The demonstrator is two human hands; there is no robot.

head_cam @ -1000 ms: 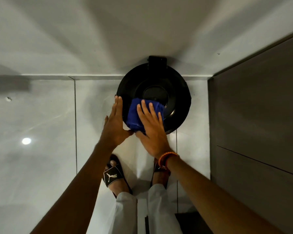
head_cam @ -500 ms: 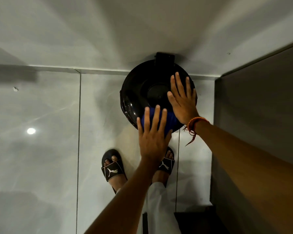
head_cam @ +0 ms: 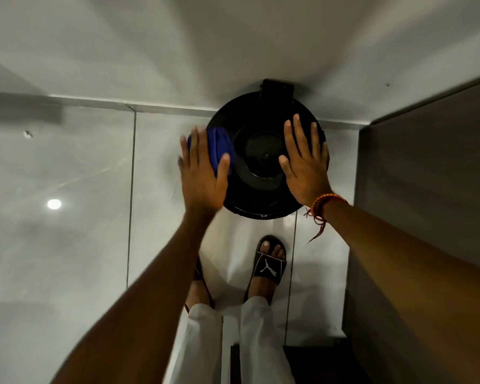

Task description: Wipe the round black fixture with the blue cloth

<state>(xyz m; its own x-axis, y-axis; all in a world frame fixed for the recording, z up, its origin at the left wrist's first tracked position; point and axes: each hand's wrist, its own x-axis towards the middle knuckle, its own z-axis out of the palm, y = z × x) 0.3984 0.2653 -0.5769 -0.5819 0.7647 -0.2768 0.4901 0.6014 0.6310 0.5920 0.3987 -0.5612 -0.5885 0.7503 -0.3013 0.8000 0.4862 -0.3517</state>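
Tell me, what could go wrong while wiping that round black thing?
The blue cloth sits bunched under the flat left hand at the edge of the round black fixture, with no real grip, so it might slip off. The right hand presses bare on the fixture and could leave smudges.

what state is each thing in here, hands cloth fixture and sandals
left hand: flat, fingers spread, pressing the blue cloth at the fixture's left edge
right hand: flat and open on the fixture's right side, holding nothing
blue cloth: bunched under the left hand, partly covered
round black fixture: mounted at the wall, centre uncovered
sandals: worn, on the floor
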